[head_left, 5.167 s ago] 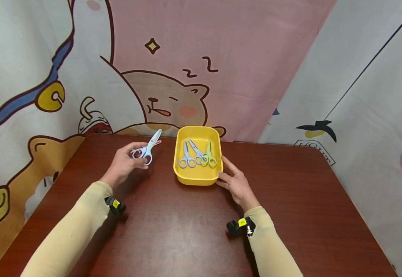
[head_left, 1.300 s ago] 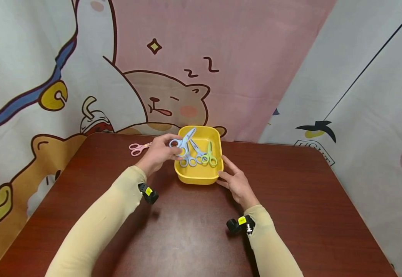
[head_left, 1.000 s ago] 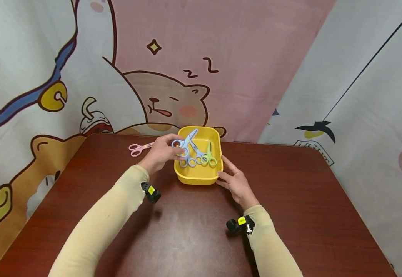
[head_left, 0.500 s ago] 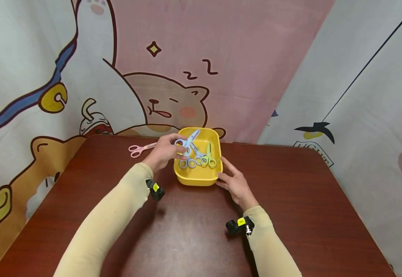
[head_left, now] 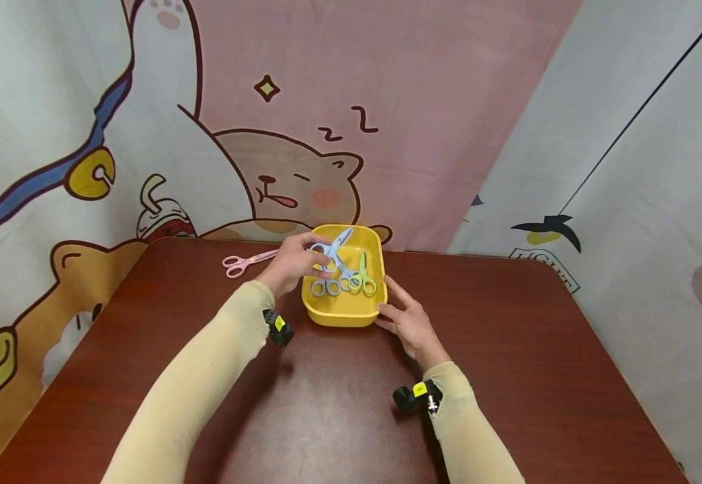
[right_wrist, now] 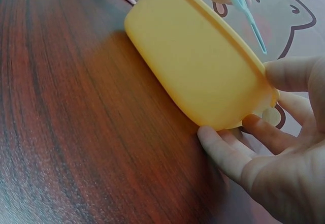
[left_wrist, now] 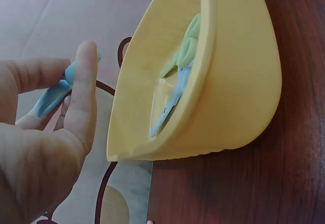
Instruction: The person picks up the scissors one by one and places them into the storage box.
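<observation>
In the head view my left hand (head_left: 290, 265) pinches a pair of blue scissors (head_left: 334, 249) above the left side of a yellow bin (head_left: 344, 320), blades pointing up and right. The left wrist view shows the blue scissors' handle (left_wrist: 55, 98) between thumb and fingers, outside the bin's rim. Inside the bin lie green scissors (head_left: 363, 263) and blue scissors (head_left: 347, 271), plus another bluish pair partly hidden under the held scissors. My right hand (head_left: 414, 328) touches the bin's right side and near corner with spread, fairly straight fingers, also seen against the bin's wall (right_wrist: 193, 46) in the right wrist view.
Pink scissors (head_left: 260, 257) lie on the brown table (head_left: 338, 403) left of the bin, their tips hidden behind the left hand. A cartoon-printed cloth (head_left: 423, 134) hangs right behind the table's far edge. Each wrist wears a small black camera (head_left: 279, 329).
My left hand has carried the blue scissors rightward from beside the bin to over it, leaving the pink scissors on the table. Lately it drifts slightly right. The right hand stays at the bin.
</observation>
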A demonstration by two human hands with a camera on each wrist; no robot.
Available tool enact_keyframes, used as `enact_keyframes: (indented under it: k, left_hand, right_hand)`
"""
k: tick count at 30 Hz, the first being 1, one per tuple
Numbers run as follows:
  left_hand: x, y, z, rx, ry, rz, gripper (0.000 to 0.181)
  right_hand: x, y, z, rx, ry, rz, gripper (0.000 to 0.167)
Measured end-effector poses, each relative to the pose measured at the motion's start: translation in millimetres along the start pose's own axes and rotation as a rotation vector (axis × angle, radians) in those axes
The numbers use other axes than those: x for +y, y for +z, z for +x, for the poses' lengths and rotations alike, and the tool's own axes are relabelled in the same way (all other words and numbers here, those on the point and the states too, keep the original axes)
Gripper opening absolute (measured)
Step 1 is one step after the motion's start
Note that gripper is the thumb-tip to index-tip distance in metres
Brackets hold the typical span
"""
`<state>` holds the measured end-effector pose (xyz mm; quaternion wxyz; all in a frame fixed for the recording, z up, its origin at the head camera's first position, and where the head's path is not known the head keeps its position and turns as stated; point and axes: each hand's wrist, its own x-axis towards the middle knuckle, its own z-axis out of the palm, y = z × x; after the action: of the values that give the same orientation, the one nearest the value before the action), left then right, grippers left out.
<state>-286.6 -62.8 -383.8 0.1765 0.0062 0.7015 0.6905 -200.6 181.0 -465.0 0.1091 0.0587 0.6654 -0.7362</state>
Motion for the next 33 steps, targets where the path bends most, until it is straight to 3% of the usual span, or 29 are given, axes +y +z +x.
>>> enact_keyframes:
  k: [21, 33]
  left_hand:
    - [4.0, 10.9, 16.3, -0.015, -0.051, 0.007, 0.041]
    - [6.6, 17.9, 18.1, -0.012, -0.087, 0.023, 0.039]
  right_hand:
    - [-2.4, -0.5, -1.0, 0.004, -0.002, 0.005, 0.067]
    - [-3.5, 0.5, -2.3, 0.0, -0.011, 0.0, 0.068]
